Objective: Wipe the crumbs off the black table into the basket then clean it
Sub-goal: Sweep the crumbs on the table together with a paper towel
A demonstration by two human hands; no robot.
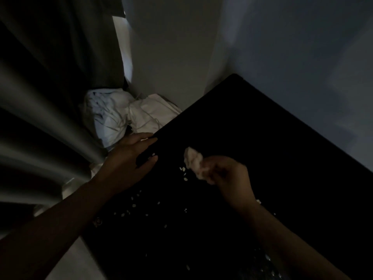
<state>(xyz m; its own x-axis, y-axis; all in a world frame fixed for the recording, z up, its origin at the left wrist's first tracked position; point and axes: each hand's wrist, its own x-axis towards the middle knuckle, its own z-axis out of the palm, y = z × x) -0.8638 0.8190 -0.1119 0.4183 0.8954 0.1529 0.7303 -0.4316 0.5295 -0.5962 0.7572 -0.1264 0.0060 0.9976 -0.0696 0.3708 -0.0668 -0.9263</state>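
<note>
The black table (252, 148) fills the right and lower middle of the dim head view. Small white crumbs (184, 173) lie scattered on it, with more of them nearer me (133, 205). My right hand (228, 176) hovers over the table, closed on a crumpled white tissue (193, 160) that sticks out toward the table's left edge. My left hand (129, 158) sits at that edge, fingers and thumb curved around something dark. I cannot tell in this light whether it is the table's edge or a black basket.
White cloth or plastic bags (109, 114) are piled on the floor in the corner beyond the table's left edge. A grey curtain (40, 98) hangs at the left. Pale walls (171, 57) stand behind the table.
</note>
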